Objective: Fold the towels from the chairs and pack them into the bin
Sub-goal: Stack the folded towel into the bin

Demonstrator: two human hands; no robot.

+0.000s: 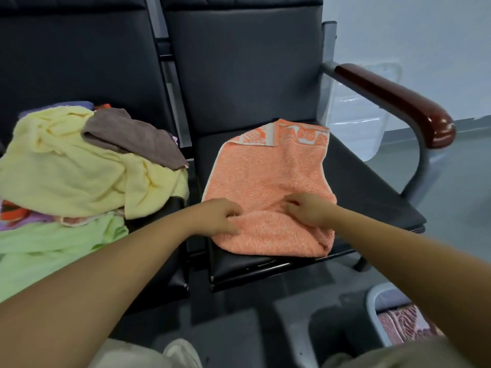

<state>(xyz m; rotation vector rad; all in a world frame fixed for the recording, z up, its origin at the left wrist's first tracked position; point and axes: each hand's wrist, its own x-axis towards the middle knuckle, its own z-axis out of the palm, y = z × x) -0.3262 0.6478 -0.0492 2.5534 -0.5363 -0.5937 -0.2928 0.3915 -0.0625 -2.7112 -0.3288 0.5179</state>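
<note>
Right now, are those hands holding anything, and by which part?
Both hands, left and right, pinch the orange towel at its near folded-over edge, one toward each side, as it lies on the chair seat.

A towel [268, 187] lies flat on the right seat [372, 187] in front of me, its near edge by the seat's front. My left hand [216, 216] and right hand [309, 209] rest on its near part. A heap of towels [74, 166] sits on the left seat. The bin [377, 309] stands on the floor at my right, a towel inside.
</note>
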